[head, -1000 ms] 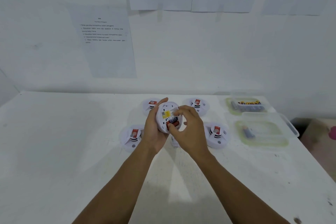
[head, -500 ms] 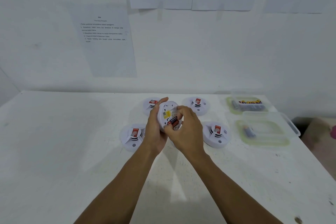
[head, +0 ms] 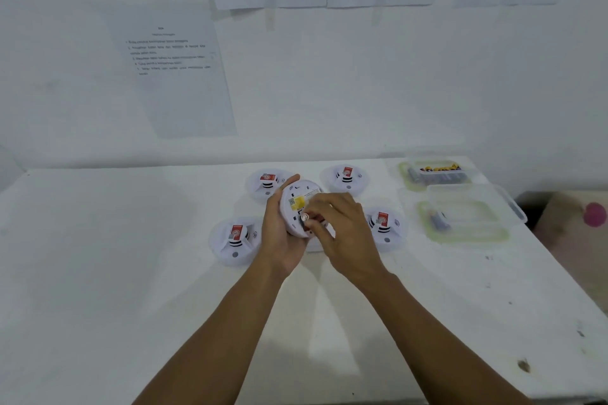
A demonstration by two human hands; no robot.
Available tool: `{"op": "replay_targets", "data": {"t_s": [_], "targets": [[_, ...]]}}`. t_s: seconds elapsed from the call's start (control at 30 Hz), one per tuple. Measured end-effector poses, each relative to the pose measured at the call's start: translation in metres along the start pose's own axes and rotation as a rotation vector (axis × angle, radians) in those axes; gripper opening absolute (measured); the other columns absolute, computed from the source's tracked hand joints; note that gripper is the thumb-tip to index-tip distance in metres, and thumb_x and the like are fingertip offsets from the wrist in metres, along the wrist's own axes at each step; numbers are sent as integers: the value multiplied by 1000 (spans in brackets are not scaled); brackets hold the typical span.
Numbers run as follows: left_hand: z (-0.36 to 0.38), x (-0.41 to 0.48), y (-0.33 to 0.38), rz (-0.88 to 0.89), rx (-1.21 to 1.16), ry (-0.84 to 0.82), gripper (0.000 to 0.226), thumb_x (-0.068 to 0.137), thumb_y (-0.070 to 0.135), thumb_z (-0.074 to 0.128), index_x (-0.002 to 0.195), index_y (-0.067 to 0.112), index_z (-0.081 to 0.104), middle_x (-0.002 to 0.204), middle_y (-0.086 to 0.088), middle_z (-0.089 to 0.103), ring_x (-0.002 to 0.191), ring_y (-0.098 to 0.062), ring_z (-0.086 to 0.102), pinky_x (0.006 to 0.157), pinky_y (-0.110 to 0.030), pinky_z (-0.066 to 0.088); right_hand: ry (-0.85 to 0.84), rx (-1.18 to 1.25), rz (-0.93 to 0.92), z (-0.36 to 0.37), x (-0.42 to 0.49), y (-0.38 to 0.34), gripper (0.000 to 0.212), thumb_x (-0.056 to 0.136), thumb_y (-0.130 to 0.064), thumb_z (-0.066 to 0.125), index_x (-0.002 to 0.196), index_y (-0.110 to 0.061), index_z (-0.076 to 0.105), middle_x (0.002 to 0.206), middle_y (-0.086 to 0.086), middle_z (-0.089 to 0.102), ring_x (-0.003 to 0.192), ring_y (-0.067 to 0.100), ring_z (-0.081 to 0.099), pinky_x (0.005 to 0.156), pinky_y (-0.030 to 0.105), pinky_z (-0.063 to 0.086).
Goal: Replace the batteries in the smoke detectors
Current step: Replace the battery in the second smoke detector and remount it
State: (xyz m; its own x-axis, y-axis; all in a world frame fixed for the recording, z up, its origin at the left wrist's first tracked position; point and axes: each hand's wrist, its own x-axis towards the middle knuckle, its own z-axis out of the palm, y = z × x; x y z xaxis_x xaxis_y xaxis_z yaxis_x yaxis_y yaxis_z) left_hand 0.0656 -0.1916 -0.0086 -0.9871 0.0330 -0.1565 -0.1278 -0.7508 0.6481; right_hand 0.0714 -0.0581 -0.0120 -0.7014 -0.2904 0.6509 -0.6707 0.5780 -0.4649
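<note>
White detector: held in the left hand, fingers curled round its rim.
Battery: pinched by the right hand (one end looks lifted); should be kept straight, not forced.

A white round smoke detector is held on edge, its yellow-labelled back showing, with a battery end-on at its compartment. Four other detectors lie face up around it.

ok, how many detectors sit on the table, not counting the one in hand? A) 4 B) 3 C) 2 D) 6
A: four lie on the table: far-left detector, far-right detector, near-left detector, near-right detector, round the held detector in the left hand; right hand pinches a battery.
</note>
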Motion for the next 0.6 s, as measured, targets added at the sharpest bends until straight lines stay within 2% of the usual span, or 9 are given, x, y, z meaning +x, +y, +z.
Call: {"op": "replay_targets", "data": {"t_s": [0.03,0.1,0.2,0.27,0.33,0.43,0.5,0.6], "targets": [[4,0,-6,-3,-5,-16,45,96,40,48,138,21,53,114,-9,63,95,-22,60,74,-32,51,0,17,16,-9,-1,3,15,90,-23,63,101,-14,67,106,-1,68,100,16,56,82,37,49],[12,2,-20,-8,-11,-33,39,98,39,46,132,23,58,120,-11,63,103,-27,61,87,-39,51,6,65,86,-34,-1,14,17,91,-26,60,101,-14,67,98,-4,67,92,12,56,80,31,47],[28,4,-38,-14,-22,-54,35,99,36,45,126,23,63,136,-15,58,120,-34,55,106,-51,39,31,85,141,-78,3,45,17,91,-20,62,106,-18,71,94,-6,71,83,8,59,76,20,44],[44,7,-49,-20,-27,-76,35,99,37,43,122,25,65,138,-13,57,123,-34,54,109,-54,35,17,103,190,-112,7,71,12,89,-15,66,98,-17,74,90,-7,73,77,0,60,71,8,40],[61,9,-62,-18,-25,-93,37,96,38,45,125,24,63,141,-11,55,129,-34,50,112,-56,31,-48,109,264,-145,11,98,8,86,-8,70,89,-13,74,82,-6,73,72,-3,61,65,4,39],[82,12,-84,-2,-30,-97,51,89,40,52,134,19,57,141,-13,54,134,-36,46,112,-55,33,-147,25,406,-179,13,143,8,83,-12,72,82,-19,72,76,-5,71,66,4,63,65,12,43],[95,14,-96,3,-20,-91,49,87,42,53,130,20,62,134,-12,60,126,-35,52,107,-53,37,-212,-69,476,-191,16,171,12,83,-20,71,77,-29,68,75,-8,71,71,7,65,67,26,50],[106,16,-111,-13,-10,-63,57,84,46,57,137,24,55,138,-10,57,129,-33,52,106,-52,37,-369,-169,572,-198,20,200,15,82,-28,70,70,-34,65,74,-8,72,76,12,66,70,32,54]]}}
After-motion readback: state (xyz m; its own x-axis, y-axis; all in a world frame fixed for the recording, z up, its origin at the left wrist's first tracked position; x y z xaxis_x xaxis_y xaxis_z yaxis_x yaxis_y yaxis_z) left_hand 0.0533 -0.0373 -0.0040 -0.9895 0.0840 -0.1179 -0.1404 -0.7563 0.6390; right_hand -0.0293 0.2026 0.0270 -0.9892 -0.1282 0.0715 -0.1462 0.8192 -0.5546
